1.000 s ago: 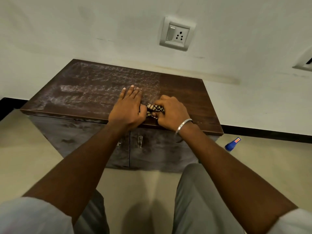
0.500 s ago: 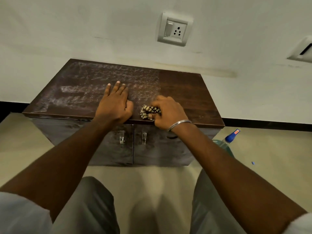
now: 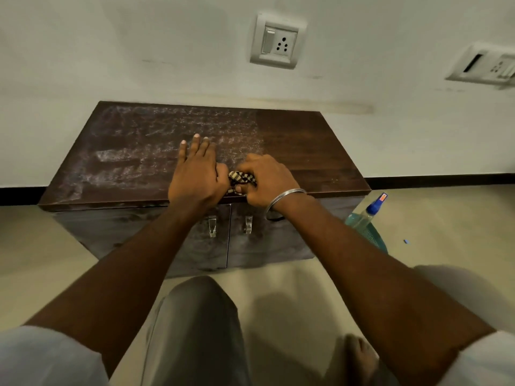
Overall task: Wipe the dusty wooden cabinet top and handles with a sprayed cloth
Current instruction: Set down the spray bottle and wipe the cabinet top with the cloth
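A low dark wooden cabinet [image 3: 306, 140] stands against the wall. White dust covers the left and middle of its top; the right strip is dark and clean. My right hand [image 3: 264, 178] grips a bunched checked cloth [image 3: 242, 179] at the front edge, near the middle. My left hand [image 3: 196, 174] lies flat on the dusty top beside it, fingers straight, thumb touching the cloth. Two metal handles [image 3: 212, 225] hang on the doors just below my hands.
A spray bottle [image 3: 365, 218] with a blue cap stands on the floor at the cabinet's right side. Wall sockets [image 3: 274, 41] sit above the cabinet. My knee [image 3: 195, 316] and bare foot [image 3: 359, 360] are on the beige floor in front.
My left hand slid left away from the cloth, then came back beside it. The right hand kept its grip on the cloth at the front edge. The camera view shifted slightly.
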